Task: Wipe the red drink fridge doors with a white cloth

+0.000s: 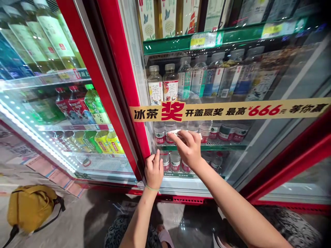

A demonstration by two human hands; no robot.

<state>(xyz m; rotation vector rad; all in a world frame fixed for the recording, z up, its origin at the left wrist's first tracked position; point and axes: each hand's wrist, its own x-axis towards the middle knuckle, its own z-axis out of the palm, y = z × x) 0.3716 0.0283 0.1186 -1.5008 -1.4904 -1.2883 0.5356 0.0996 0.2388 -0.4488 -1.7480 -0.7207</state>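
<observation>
My right hand point(188, 148) presses a small white cloth point(176, 132) flat against the glass door point(258, 144) of a red drinks fridge, low down, just under a yellow banner sticker point(227, 109). Its fingers are curled over the cloth. My left hand point(153, 171) rests lower and to the left on the red door frame point(134, 131), fingers curled with the index finger pointing up and nothing in it. Behind the glass stand rows of bottles point(162, 86).
A second fridge point(59, 103) with green, red and yellow bottles stands on the left. On the floor at the lower left lies a yellow bag point(29, 206). My knees and patterned clothing show at the bottom edge.
</observation>
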